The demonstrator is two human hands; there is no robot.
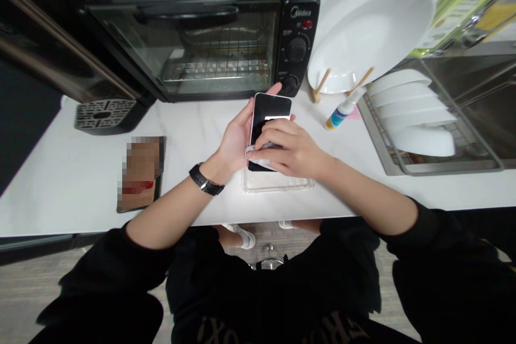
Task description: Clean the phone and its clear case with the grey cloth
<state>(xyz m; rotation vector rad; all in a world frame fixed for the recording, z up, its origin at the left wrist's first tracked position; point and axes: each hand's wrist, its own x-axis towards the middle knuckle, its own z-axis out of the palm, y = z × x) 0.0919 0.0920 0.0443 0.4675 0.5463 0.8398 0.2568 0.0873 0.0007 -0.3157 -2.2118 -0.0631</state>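
Note:
A smartphone with a dark screen rests in my left hand, which grips it from the left side and underneath. My right hand is over the lower half of the screen, its fingers bent around a small light grey cloth that lies against the glass. Part of the cloth is hidden under the fingers. Below the phone, on the white counter, lies a clear phone case. A small spray bottle with a blue and yellow label stands to the right of my right hand.
Behind my hands is a black toaster oven. White plates stand in a wooden rack, and white bowls sit at the sink on the right. A tablet-like device with a pixelated picture lies left, near a black drip tray.

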